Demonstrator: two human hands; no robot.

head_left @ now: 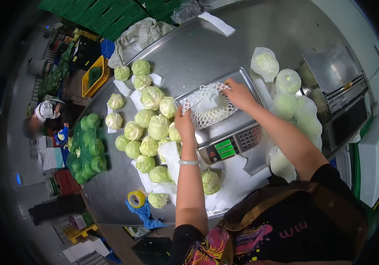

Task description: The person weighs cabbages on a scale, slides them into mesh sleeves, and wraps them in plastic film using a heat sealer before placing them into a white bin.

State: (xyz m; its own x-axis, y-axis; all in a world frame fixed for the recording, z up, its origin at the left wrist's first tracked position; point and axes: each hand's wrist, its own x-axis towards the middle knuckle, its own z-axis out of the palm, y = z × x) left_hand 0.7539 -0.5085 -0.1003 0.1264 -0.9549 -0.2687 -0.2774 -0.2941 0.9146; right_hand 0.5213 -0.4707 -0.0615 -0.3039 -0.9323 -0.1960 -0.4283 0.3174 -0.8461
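A white foam net lies spread over the metal pan of a digital scale. White wrapping shows in its middle, and whatever it covers is hidden. My left hand, below a pale bracelet, pinches the net's left edge. At the upper right corner of the net, the fingers of my right hand are closed on it. Loose cabbages cluster just left of the scale. Several net-covered cabbages sit to its right.
White paper sheets lie in front of the scale. Yellow tape and a blue cloth are by the near edge of the steel table. A green mesh sack of cabbages stands left; a co-worker is beyond.
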